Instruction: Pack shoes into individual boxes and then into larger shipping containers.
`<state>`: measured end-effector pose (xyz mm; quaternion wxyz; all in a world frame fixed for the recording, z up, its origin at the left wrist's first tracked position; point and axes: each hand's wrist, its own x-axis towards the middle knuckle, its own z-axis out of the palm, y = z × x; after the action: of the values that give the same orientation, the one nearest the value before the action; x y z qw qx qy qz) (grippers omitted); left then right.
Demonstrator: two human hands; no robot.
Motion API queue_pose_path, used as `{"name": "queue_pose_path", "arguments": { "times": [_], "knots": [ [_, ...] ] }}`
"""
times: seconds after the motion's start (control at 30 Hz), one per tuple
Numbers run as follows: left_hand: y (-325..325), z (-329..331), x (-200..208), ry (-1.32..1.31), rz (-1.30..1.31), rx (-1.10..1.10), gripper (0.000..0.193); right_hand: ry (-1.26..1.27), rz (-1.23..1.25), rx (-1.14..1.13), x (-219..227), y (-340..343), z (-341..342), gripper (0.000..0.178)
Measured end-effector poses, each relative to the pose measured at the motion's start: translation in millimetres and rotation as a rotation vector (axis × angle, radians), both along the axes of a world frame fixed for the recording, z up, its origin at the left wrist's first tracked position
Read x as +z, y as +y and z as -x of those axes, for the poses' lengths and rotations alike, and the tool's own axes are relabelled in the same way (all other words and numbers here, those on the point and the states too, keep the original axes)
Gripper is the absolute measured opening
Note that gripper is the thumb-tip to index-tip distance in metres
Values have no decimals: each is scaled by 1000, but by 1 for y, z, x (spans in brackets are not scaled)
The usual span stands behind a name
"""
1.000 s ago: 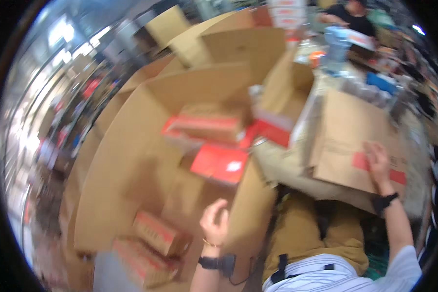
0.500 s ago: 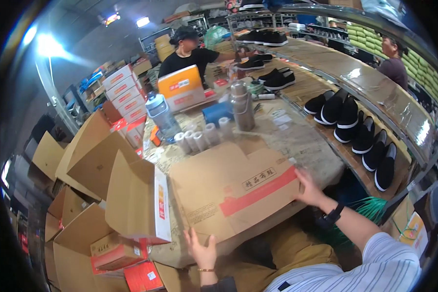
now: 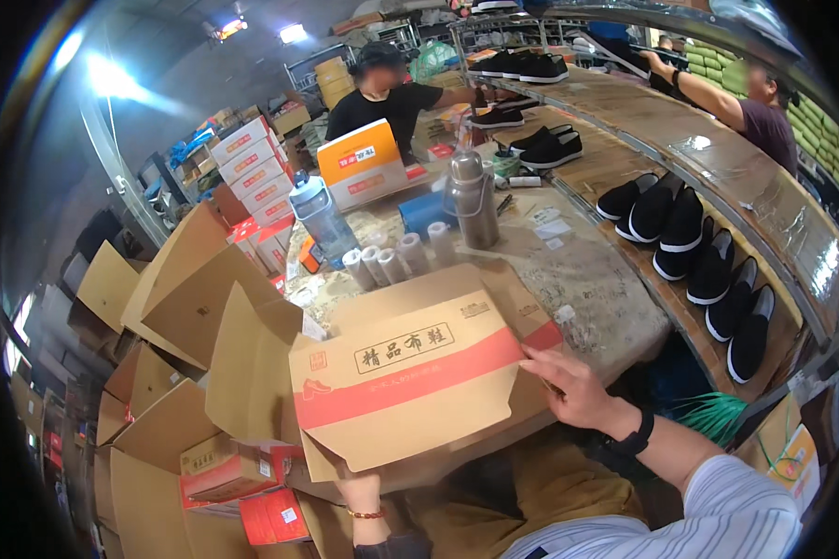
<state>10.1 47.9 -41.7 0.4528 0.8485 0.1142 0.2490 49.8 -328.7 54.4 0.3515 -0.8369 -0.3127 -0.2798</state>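
Note:
A folded brown cardboard box (image 3: pixel 419 410) with a red stripe and dark printing is raised at a tilt over the near edge of the table. My right hand (image 3: pixel 573 387) is closed at its right corner, thumb and fingers on the edge. Below the near left edge is my left hand (image 3: pixel 359 487), its fingers hidden by the cardboard; a beaded bracelet shows at the wrist. Another flat piece of cardboard (image 3: pixel 531 321) lies underneath on the table.
Open brown cartons (image 3: pixel 252 363) crowd the left, with red shoe boxes (image 3: pixel 275 520) low down. A water bottle (image 3: pixel 322 219), clear rolls (image 3: pixel 410 252) and a steel flask (image 3: pixel 475 205) stand behind. Black shoes (image 3: pixel 680 224) line the right rack. Two co-workers (image 3: pixel 350 116) are beyond.
The printed cardboard has been lifted and turned, its printed face now larger and further left. My left hand has gone under its near edge. The right co-worker has raised an arm.

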Motion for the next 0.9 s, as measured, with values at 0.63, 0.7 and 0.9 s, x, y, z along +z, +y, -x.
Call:
{"name": "queue_pose_path", "arguments": {
  "times": [0.63,0.7,0.9],
  "knots": [
    [-30,-134,130,-22,595,-504,60,374,165,245,39,49,-145,33],
    [-35,-131,128,-14,524,-408,69,543,354,158,51,65,-140,34],
    [-55,-129,142,83,-270,-157,100,-269,74,212,59,57,-127,21]
  ]
}}
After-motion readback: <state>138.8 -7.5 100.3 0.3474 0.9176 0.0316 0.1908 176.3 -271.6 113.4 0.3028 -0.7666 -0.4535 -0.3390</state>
